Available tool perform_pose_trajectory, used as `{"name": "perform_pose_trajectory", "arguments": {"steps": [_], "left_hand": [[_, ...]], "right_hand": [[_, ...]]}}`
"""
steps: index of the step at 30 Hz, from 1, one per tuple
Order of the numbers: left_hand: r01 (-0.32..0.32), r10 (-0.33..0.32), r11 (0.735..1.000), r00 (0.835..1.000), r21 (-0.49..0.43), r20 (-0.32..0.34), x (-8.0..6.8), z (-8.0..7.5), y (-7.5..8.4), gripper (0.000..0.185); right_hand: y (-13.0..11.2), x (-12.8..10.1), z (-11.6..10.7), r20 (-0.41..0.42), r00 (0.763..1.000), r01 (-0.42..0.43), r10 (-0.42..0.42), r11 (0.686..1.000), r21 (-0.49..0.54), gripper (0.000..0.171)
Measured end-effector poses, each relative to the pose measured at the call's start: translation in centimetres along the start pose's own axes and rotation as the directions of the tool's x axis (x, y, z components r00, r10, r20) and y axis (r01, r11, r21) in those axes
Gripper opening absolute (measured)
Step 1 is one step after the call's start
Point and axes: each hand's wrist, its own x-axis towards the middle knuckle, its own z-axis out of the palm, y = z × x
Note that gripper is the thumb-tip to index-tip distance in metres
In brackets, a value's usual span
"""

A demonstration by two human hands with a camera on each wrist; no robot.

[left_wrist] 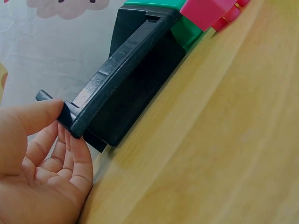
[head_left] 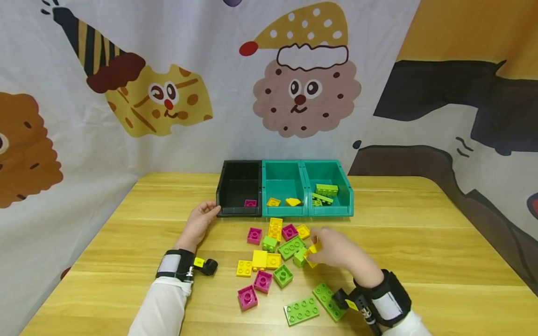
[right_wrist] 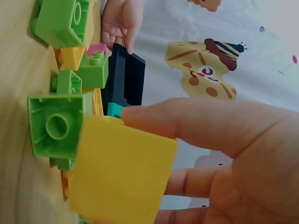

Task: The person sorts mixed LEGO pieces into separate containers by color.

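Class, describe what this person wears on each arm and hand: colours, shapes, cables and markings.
The left hand and right hand are bare. White sleeves end at black wristbands, each with a pale rectangular patch. From each band juts a small black camera with a yellow label, its print too small to read. A dark cable with silvery parts runs by the right one.

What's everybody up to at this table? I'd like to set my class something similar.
A person is handling toy building blocks with both hands. The right hand holds a yellow block above the table, while the left hand grips a front corner of the black bin. That bin holds a pink block, the middle teal bin yellow pieces, and the right teal bin green ones. More loose blocks in these colors lie in front.
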Motion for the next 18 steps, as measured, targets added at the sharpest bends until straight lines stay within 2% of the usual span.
{"name": "perform_pose_trajectory", "arguments": {"steps": [5,12,18], "left_hand": [[0.005,-0.005,1.000,1.000,0.002,0.000,0.0,0.0,0.1,0.021],[0.008,-0.008,1.000,1.000,-0.012,0.002,-0.2,0.0,0.3,0.019],[-0.012,0.012,1.000,1.000,-0.017,0.001,0.0,0.0,-0.1,0.016]], "right_hand": [[0.0,0.9,-0.8,-0.075,0.997,0.034,-0.033,0.999,0.003,0.030],[-0.7,2.5,-2.4,-0.167,0.978,0.119,-0.128,0.991,-0.062,0.025],[-1.8,4.5,-2.9,-0.273,0.955,0.117,-0.117,0.993,-0.018,0.028]]}}
